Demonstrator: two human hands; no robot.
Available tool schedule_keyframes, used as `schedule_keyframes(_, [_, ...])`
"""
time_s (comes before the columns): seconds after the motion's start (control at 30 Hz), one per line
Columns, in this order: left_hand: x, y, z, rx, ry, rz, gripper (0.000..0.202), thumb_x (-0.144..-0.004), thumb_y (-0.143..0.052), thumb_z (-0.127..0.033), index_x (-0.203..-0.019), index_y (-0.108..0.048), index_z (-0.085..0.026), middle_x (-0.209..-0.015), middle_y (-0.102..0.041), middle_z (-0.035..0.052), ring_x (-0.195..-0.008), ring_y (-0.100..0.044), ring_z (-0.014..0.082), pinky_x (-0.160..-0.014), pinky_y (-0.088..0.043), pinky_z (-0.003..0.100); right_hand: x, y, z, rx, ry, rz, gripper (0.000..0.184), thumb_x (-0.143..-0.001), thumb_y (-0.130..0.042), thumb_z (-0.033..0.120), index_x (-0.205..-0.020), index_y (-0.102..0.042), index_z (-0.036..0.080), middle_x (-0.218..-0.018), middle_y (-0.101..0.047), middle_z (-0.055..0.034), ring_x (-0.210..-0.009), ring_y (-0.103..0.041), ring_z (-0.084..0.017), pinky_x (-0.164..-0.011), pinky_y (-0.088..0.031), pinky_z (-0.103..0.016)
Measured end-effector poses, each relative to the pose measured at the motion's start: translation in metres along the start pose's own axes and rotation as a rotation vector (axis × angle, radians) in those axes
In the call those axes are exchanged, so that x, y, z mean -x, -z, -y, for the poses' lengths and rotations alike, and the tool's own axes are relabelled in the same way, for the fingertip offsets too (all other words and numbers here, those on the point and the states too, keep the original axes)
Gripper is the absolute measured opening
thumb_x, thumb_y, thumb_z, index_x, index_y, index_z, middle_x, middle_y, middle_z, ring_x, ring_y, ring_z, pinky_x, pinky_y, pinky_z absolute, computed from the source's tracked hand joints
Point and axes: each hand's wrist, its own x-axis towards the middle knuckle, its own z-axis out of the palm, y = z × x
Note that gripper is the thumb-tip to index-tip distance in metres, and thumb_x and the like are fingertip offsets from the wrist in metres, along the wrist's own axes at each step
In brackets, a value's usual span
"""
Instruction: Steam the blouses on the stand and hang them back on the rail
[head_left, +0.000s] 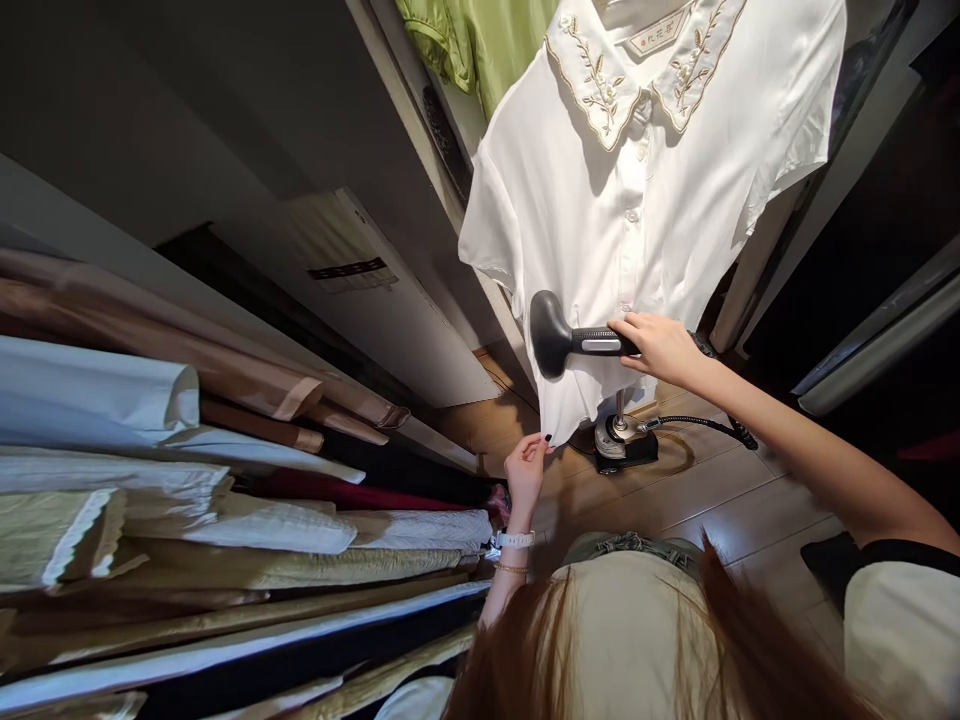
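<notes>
White blouse (637,180) with an embroidered collar hangs upright, its lower edge pinched by the left hand (525,470). The right hand (660,347) closes around the handle of a black garment steamer (551,335), whose head seems to touch the cloth, though the angle makes that hard to judge. Its base (622,445) stands on the wood floor (720,500), near shelved folded fabrics (150,500).

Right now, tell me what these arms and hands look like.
The left hand has dark polished nails; its wrist wears a white strap band and a thin gold-coloured bracelet. The right arm is bare up to a white short sleeve with black trim.
</notes>
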Motion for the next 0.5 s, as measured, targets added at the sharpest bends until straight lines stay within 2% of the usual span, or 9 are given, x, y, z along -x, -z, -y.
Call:
schedule_keyframes(0.13, [0.000, -0.001, 0.002, -0.001, 0.014, 0.026, 0.044, -0.073, -0.082, -0.055, -0.089, -0.074, -0.015, -0.081, -0.077, 0.0109, -0.068, -0.074, 0.0224, -0.068, -0.060, 0.033, -0.010, 0.008, -0.005, 0.015, -0.043, -0.034, 0.041, -0.093, -0.059, 0.033, -0.132, -0.055, 0.020, -0.108, -0.067, -0.0119, -0.095, -0.060, -0.028, -0.066, -0.035, -0.033])
schedule_keyframes(0.23, [-0.001, -0.001, 0.003, -0.016, 0.018, 0.033, 0.045, -0.072, -0.082, -0.057, -0.088, -0.074, -0.015, -0.082, -0.077, 0.0108, -0.069, -0.075, 0.0229, -0.069, -0.060, 0.033, -0.028, 0.026, -0.013, 0.020, -0.072, -0.100, 0.043, -0.094, -0.058, 0.037, -0.133, -0.055, 0.021, -0.110, -0.066, -0.0134, -0.093, -0.058, -0.028, -0.065, -0.033, -0.033])
schedule_keyframes(0.37, [0.000, 0.001, 0.002, -0.040, 0.013, 0.026, 0.046, -0.072, -0.082, -0.057, -0.089, -0.074, -0.015, -0.081, -0.076, 0.0099, -0.071, -0.075, 0.0233, -0.071, -0.060, 0.033, -0.049, 0.049, -0.025, -0.006, -0.144, -0.217, 0.052, -0.094, -0.056, 0.041, -0.141, -0.048, 0.019, -0.115, -0.063, -0.0146, -0.097, -0.056, -0.031, -0.071, -0.038, -0.035])
schedule_keyframes(0.5, [-0.003, 0.003, 0.002, -0.035, 0.000, 0.014, 0.048, -0.070, -0.083, -0.057, -0.090, -0.074, -0.015, -0.083, -0.076, 0.0103, -0.071, -0.074, 0.0223, -0.071, -0.060, 0.033, -0.045, 0.061, -0.026, -0.035, -0.225, -0.312, 0.060, -0.095, -0.051, 0.041, -0.150, -0.038, 0.019, -0.120, -0.059, -0.0138, -0.101, -0.055, -0.032, -0.078, -0.042, -0.039])
